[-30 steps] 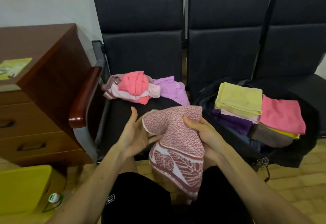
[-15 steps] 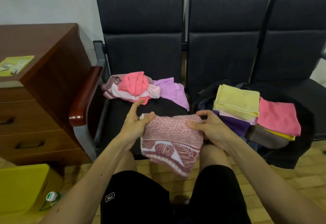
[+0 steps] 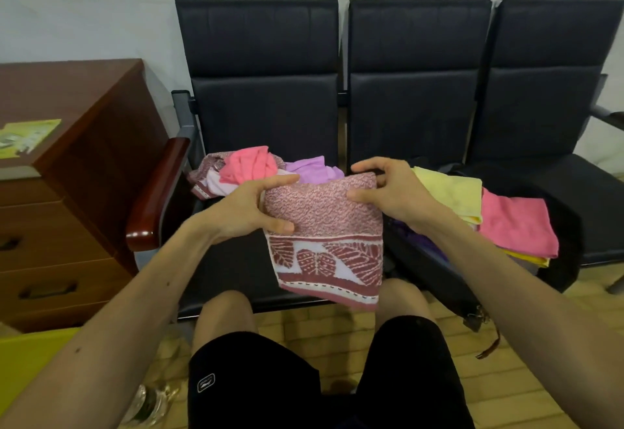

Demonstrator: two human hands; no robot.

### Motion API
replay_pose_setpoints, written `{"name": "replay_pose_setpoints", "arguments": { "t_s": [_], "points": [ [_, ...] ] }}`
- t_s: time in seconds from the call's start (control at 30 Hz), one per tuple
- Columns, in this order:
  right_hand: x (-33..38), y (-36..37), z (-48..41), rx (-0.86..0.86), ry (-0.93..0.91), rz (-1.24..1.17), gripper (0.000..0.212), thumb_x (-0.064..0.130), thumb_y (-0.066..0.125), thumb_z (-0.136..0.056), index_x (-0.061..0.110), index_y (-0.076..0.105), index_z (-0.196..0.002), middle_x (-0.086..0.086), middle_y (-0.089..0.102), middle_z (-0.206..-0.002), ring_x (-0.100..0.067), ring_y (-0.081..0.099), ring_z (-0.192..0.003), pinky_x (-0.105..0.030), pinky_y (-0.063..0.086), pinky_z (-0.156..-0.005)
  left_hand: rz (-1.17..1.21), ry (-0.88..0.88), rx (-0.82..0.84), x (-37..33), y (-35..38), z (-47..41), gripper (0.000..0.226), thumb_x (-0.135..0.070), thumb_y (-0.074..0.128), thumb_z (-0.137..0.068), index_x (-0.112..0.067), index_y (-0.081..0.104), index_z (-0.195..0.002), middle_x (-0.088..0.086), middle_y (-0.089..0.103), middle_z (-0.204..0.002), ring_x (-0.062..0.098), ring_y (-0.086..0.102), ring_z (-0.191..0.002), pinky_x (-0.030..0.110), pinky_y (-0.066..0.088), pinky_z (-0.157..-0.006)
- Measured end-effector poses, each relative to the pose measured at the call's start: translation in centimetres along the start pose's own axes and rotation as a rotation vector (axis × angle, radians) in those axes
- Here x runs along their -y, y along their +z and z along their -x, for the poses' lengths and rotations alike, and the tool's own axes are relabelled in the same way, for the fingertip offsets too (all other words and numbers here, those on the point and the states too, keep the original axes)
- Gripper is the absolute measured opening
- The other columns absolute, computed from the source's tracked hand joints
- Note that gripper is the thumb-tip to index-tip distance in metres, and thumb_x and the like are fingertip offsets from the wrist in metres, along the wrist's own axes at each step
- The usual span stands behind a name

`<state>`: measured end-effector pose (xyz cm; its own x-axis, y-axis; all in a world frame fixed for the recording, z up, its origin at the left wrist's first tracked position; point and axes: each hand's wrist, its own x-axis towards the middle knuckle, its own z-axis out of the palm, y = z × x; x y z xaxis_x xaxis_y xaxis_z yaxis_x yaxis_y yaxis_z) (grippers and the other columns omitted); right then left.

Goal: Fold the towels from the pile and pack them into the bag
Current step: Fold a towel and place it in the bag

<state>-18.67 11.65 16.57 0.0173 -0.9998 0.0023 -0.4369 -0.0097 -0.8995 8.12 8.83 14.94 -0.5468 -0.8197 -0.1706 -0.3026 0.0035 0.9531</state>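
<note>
- Holding the patterned towel (image 3: 324, 222) up in the air, just near of the left seat (image 3: 236, 270) and above the knees, resting on nothing.
- Left hand (image 3: 243, 212) gripping the towel's left edge: thumb on the near face, forefinger laid along the top fold, other fingers hidden behind the cloth.
- Right hand (image 3: 395, 192) pinching the top right corner: thumb on the near face, fingers curled over the fold.
- Seemingly folded at least once, going by the rounded top edge, with the leaf border hanging loose and slightly slanted at the bottom.
- Far left on the same seat: the pile (image 3: 256, 168) of unfolded pink, lilac and patterned cloth.
- To the right on the middle seat: the open black bag (image 3: 442, 270), with a folded yellow towel (image 3: 449, 189) and pink towel (image 3: 516, 222) stacked on others inside.
- Risk of the fold falling open on easing either grip too early, with the lower half hanging free and nothing flat beneath.
- Risk of a crooked final fold from bringing the slanted bottom edge up without squaring the corners first.
- Risk of dragging the loose border over the bag's near wall while carrying it to the right.
- Risk of tipping the stack, which looks heaped high and stepped to the right; pressing one more on top could push the pink towel off toward the floor.
</note>
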Motion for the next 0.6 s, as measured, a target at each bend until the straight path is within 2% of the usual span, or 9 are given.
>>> {"name": "replay_pose_setpoints", "arguments": {
  "t_s": [0.1,0.2,0.23,0.33,0.43,0.47,0.5,0.57,0.6],
  "points": [
    [0.9,-0.3,-1.0,0.017,0.14,-0.123,0.042,0.011,0.077,-0.082,0.02,0.061,-0.12,-0.007,0.066,-0.115,-0.019,0.067,-0.101,-0.039,0.058,-0.088,-0.136,0.042,-0.002,-0.6,-0.2,-0.1,0.092,0.008,0.075,-0.078,-0.04,0.036,-0.146,-0.003,0.056,-0.128,0.007,0.067,-0.107,0.026,0.058,-0.078],
    [1.4,-0.8,-1.2,0.164,0.251,-0.311,0.057,0.004,0.076,-0.079,0.014,0.054,-0.131,-0.01,0.064,-0.12,-0.024,0.066,-0.106,-0.04,0.057,-0.091,-0.175,0.06,-0.105,-1.1,-0.4,0.0,0.086,0.005,0.074,-0.081,-0.038,0.039,-0.146,-0.003,0.059,-0.125,0.009,0.069,-0.103,0.024,0.059,-0.075],
    [1.4,-0.8,-0.9,0.225,0.239,-0.299,0.064,0.001,0.078,-0.077,0.014,0.052,-0.134,-0.008,0.064,-0.119,-0.023,0.066,-0.105,-0.038,0.058,-0.088,-0.181,0.063,-0.145,-1.1,-0.5,0.0,0.083,0.004,0.074,-0.081,-0.037,0.041,-0.145,-0.002,0.061,-0.123,0.009,0.069,-0.101,0.023,0.059,-0.073],
    [0.9,-0.4,-0.3,0.312,0.086,0.123,0.075,0.002,0.082,-0.072,0.016,0.05,-0.138,0.001,0.062,-0.115,-0.013,0.065,-0.1,-0.025,0.057,-0.081,-0.189,0.076,-0.216,-1.2,-0.9,0.2,0.074,0.0,0.075,-0.081,-0.034,0.048,-0.141,0.0,0.065,-0.121,0.011,0.07,-0.101,0.024,0.06,-0.072],
    [0.7,-0.3,-0.7,0.284,-0.011,0.343,0.058,0.009,0.081,-0.078,0.013,0.057,-0.13,0.0,0.065,-0.11,-0.014,0.066,-0.099,-0.034,0.057,-0.09,-0.194,0.084,-0.269,-1.5,-1.1,0.4,0.055,-0.001,0.074,-0.082,-0.028,0.06,-0.128,-0.004,0.069,-0.109,0.005,0.072,-0.093,0.02,0.058,-0.067],
    [0.8,-0.4,-0.8,0.267,-0.02,0.351,0.056,0.01,0.079,-0.08,0.012,0.057,-0.13,-0.001,0.066,-0.109,-0.017,0.069,-0.095,-0.035,0.059,-0.085,-0.2,0.088,-0.284,-1.6,-1.1,0.4,0.049,-0.002,0.074,-0.082,-0.026,0.062,-0.124,-0.005,0.072,-0.102,0.004,0.072,-0.09,0.018,0.057,-0.065],
    [1.0,-0.5,-1.0,0.251,-0.028,0.347,0.054,0.011,0.078,-0.081,0.011,0.055,-0.13,-0.002,0.067,-0.106,-0.017,0.071,-0.086,-0.031,0.061,-0.073,-0.21,0.092,-0.299,-1.6,-1.1,0.4,0.044,-0.003,0.073,-0.083,-0.025,0.064,-0.121,-0.006,0.074,-0.094,0.004,0.072,-0.088,0.016,0.057,-0.065],
    [1.6,-0.7,-1.1,0.225,-0.058,0.367,0.048,0.012,0.075,-0.085,0.017,0.054,-0.127,0.0,0.066,-0.103,-0.005,0.068,-0.062,-0.015,0.051,-0.051,-0.246,0.095,-0.337,-1.5,-1.2,0.3,0.036,-0.007,0.074,-0.084,-0.025,0.067,-0.115,-0.01,0.076,-0.086,0.004,0.073,-0.085,0.014,0.056,-0.064],
    [1.8,-0.7,-1.2,0.21,-0.074,0.399,0.044,0.014,0.074,-0.086,0.019,0.055,-0.126,0.001,0.066,-0.103,0.002,0.064,-0.057,-0.01,0.046,-0.048,-0.269,0.092,-0.358,-1.4,-1.2,0.3,0.033,-0.009,0.074,-0.085,-0.027,0.068,-0.112,-0.012,0.076,-0.084,0.003,0.073,-0.084,0.014,0.056,-0.064]
  ]
}}
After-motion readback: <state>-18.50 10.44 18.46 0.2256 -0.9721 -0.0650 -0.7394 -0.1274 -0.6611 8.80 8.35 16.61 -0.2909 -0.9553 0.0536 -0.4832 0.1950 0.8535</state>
